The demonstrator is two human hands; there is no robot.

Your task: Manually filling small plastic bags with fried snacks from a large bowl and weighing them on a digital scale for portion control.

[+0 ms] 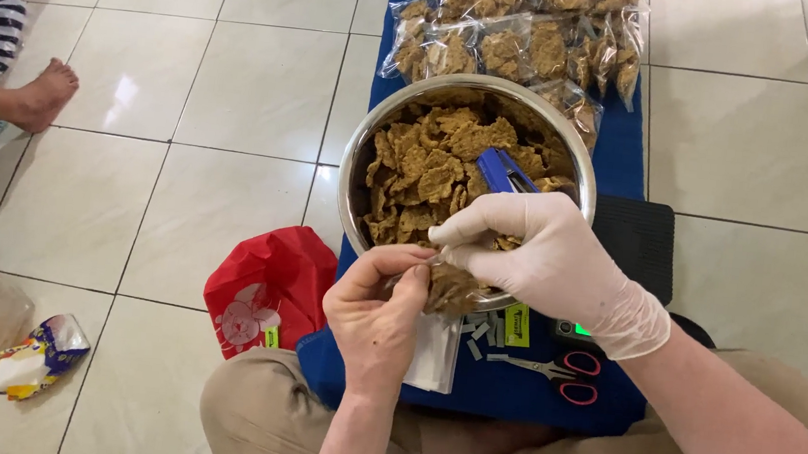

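The bare left hand (379, 304) pinches the mouth of a small clear plastic bag (441, 331) between thumb and fingers, holding it up just in front of the bowl's near rim. The right hand (544, 255), in a thin whitish glove, has its fingertips pressed together on a cluster of brown chips (453, 286) at the bag's opening. The bag is limp, slick film, so it will likely fold shut unless held by the lip; the chips look dry, thin and brittle (probably quick to crumble under a firm squeeze), best taken loosely by their flat faces, and together they weigh little.

Behind the hands stands a round steel bowl (364, 154), shiny and smooth-walled, heaped with the same ragged, crinkled chips; a blue tool (500, 170) lies half buried in them. The bowl rests on a blue cloth (619, 149) spread on the pale tiled floor (239, 93). Further off on the cloth are filled, sealed packets (512, 30) of chips. Near the knees lie red-handled scissors (558, 370), small paper labels (516, 325), a black scale (640, 240) and a crumpled red bag (265, 283). Another person's bare foot (42, 93) shows at far left.
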